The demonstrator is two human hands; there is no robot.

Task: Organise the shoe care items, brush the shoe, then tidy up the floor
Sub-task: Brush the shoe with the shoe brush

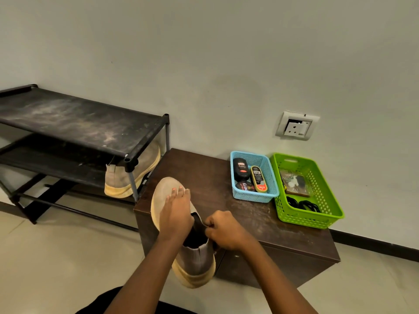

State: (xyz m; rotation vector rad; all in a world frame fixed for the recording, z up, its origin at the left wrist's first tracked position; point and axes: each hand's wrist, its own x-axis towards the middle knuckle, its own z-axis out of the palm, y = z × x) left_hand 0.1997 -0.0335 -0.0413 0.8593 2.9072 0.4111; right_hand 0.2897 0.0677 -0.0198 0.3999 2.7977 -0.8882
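Observation:
A grey suede boot (195,259) with a yellowish sole lies toe-away at the front left corner of the low dark wooden cabinet (226,177). My left hand (175,218) rests flat on its upper, fingers straight toward the toe. My right hand (224,231) grips the boot's collar at the opening, fingers curled. The matching boot (127,177) stands on the lower tier of the black shoe rack (74,118). A blue basket (269,177) holds polish bottles and a tin. A green basket (322,200) holds a brush in plastic wrap and black laces.
The shoe rack stands left of the cabinet against the wall, its top shelf dusty. A wall socket (297,125) sits above the baskets. Pale floor tiles (56,257) stretch in front and to the left.

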